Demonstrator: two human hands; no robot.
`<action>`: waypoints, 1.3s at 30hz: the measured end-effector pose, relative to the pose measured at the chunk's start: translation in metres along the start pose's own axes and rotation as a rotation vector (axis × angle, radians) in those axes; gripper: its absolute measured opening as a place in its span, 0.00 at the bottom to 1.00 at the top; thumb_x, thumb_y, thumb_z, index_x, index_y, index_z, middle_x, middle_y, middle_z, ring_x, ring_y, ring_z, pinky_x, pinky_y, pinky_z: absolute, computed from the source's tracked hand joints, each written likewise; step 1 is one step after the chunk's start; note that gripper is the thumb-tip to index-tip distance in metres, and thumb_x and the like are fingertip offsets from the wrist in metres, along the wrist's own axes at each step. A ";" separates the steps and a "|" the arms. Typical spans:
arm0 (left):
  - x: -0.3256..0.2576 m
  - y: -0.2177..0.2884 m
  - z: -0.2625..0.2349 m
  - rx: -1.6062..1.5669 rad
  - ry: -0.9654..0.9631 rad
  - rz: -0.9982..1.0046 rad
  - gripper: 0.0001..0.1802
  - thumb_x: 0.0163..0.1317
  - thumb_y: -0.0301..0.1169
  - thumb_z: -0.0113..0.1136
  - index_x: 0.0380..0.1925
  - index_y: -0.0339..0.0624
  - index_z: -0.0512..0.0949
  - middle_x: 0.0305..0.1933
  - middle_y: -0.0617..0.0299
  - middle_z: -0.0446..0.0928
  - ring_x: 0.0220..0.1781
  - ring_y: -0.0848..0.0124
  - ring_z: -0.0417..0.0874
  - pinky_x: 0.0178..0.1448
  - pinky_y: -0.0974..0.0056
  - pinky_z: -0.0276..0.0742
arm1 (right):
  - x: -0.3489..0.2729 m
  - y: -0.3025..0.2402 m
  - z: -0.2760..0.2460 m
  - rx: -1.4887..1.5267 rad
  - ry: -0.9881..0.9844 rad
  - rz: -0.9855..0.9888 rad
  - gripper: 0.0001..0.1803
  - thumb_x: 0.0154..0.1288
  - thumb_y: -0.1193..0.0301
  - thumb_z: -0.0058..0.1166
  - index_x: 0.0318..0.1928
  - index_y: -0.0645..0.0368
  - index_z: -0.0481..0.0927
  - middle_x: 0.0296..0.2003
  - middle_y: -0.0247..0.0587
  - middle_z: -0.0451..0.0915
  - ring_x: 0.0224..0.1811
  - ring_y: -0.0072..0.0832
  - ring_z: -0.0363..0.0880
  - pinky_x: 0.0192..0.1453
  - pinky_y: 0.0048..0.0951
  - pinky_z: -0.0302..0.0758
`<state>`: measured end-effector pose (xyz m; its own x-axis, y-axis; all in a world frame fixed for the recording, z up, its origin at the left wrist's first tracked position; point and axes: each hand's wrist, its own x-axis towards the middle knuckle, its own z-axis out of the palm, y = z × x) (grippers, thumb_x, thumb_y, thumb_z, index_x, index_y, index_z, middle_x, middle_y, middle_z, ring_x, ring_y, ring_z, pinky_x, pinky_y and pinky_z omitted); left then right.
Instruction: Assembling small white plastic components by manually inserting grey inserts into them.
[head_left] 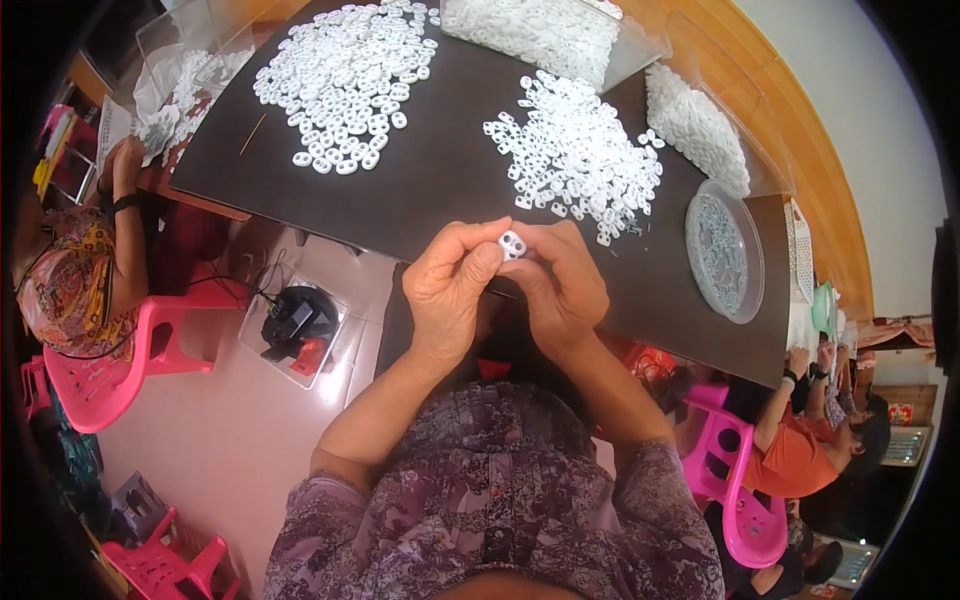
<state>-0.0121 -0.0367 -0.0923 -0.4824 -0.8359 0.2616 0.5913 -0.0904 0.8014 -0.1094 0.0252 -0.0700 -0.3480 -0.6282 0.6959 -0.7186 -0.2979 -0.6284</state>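
Observation:
A small white two-hole cord lock (pixel 512 245) is pinched in front of my chest, just off the near edge of the dark table. My left hand (pixel 447 285) grips its left side between thumb and forefinger. On its right side, the thumb and forefinger of my right hand (pixel 563 285) are closed against it. The two dark holes face up toward me. Beyond my hands to the right lies a loose pile of small white plastic parts (pixel 585 155) with holes. Farther left spreads a larger pile of rounded white two-hole pieces (pixel 350 85).
Clear bins of white parts (pixel 530 40) (pixel 697 130) stand at the back. A round clear dish (pixel 755 255) of small grey metal parts sits at right. A thin brown stick (pixel 253 134) lies at left. People sit on both sides near pink chairs (pixel 150 350).

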 end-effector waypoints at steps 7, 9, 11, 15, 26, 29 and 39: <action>0.002 0.009 -0.002 0.076 0.015 -0.040 0.11 0.61 0.24 0.56 0.43 0.32 0.78 0.33 0.64 0.75 0.36 0.79 0.74 0.40 0.75 0.70 | -0.002 -0.002 -0.001 0.092 -0.047 0.066 0.11 0.58 0.82 0.54 0.43 0.69 0.77 0.32 0.39 0.76 0.31 0.23 0.71 0.35 0.19 0.67; 0.003 0.014 -0.002 0.189 0.000 0.001 0.11 0.61 0.23 0.57 0.43 0.33 0.78 0.32 0.64 0.74 0.35 0.79 0.74 0.39 0.75 0.70 | 0.000 -0.006 -0.002 0.108 -0.049 0.130 0.09 0.61 0.81 0.51 0.43 0.68 0.77 0.33 0.36 0.76 0.33 0.20 0.71 0.38 0.18 0.67; 0.003 0.015 -0.004 0.304 -0.012 0.044 0.11 0.60 0.22 0.57 0.43 0.33 0.79 0.31 0.63 0.74 0.33 0.78 0.74 0.37 0.75 0.70 | 0.000 -0.010 -0.003 0.174 -0.056 0.230 0.09 0.62 0.80 0.51 0.43 0.68 0.77 0.33 0.35 0.76 0.34 0.19 0.71 0.38 0.17 0.68; 0.003 0.015 -0.004 0.364 -0.022 0.117 0.11 0.58 0.21 0.58 0.42 0.33 0.79 0.29 0.62 0.74 0.30 0.77 0.74 0.34 0.75 0.70 | 0.003 -0.017 -0.005 0.316 -0.072 0.487 0.08 0.64 0.79 0.50 0.42 0.68 0.77 0.33 0.31 0.75 0.36 0.15 0.70 0.41 0.15 0.68; 0.001 0.010 -0.004 0.421 0.059 0.136 0.10 0.57 0.21 0.59 0.40 0.33 0.79 0.29 0.62 0.74 0.30 0.77 0.74 0.34 0.73 0.70 | 0.000 -0.014 0.000 0.181 -0.098 0.300 0.10 0.60 0.81 0.53 0.43 0.67 0.78 0.33 0.33 0.75 0.35 0.18 0.71 0.40 0.17 0.68; -0.001 0.007 -0.005 0.387 0.077 0.134 0.09 0.59 0.22 0.58 0.40 0.32 0.78 0.30 0.63 0.75 0.31 0.78 0.73 0.36 0.74 0.70 | 0.002 -0.017 0.001 0.131 -0.119 0.239 0.12 0.56 0.82 0.55 0.43 0.67 0.78 0.33 0.35 0.74 0.33 0.19 0.71 0.38 0.18 0.68; -0.003 0.003 -0.004 0.202 0.074 0.159 0.08 0.61 0.24 0.57 0.39 0.32 0.77 0.30 0.66 0.72 0.32 0.80 0.70 0.36 0.76 0.67 | -0.001 -0.010 0.004 0.042 -0.094 0.060 0.14 0.53 0.81 0.59 0.43 0.68 0.78 0.30 0.37 0.75 0.29 0.23 0.70 0.32 0.20 0.67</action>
<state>-0.0067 -0.0363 -0.0928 -0.3409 -0.8687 0.3593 0.5118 0.1491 0.8461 -0.0994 0.0258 -0.0662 -0.3304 -0.7101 0.6218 -0.6716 -0.2860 -0.6835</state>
